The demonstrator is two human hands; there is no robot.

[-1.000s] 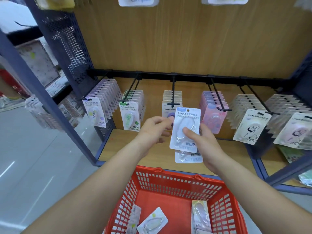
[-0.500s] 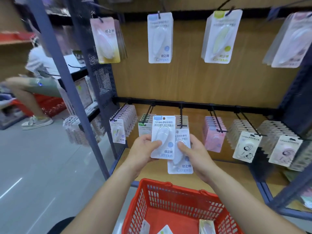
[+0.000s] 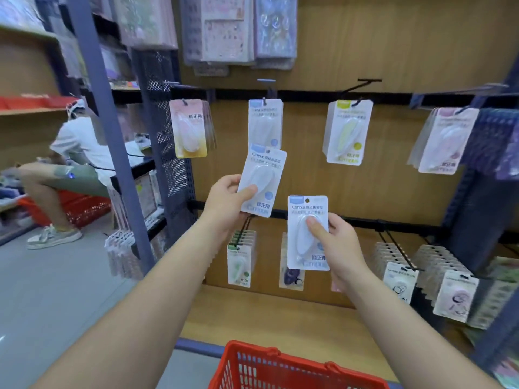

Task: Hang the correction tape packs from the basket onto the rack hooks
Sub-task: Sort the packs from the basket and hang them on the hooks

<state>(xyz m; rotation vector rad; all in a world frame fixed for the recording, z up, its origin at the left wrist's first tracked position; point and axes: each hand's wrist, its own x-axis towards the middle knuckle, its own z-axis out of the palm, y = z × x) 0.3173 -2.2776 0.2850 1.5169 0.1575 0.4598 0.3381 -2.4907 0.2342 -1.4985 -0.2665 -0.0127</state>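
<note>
Above the red basket (image 3: 280, 366), the right hand (image 3: 341, 249) pinches the lower pack (image 3: 306, 220) upright, thumb on its blister. The left hand (image 3: 224, 204) pinches the upper pack (image 3: 264, 175), long axis near vertical, top just below the hook (image 3: 265, 91), so judged nearer

Red basket (image 3: 280, 369) cut off below

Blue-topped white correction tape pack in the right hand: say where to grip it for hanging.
Grip the blue-topped white correction tape pack by its lower half, from its right edge, thumb on the blister. It stands upright, and the hang hole at its top must stay clear.
</note>
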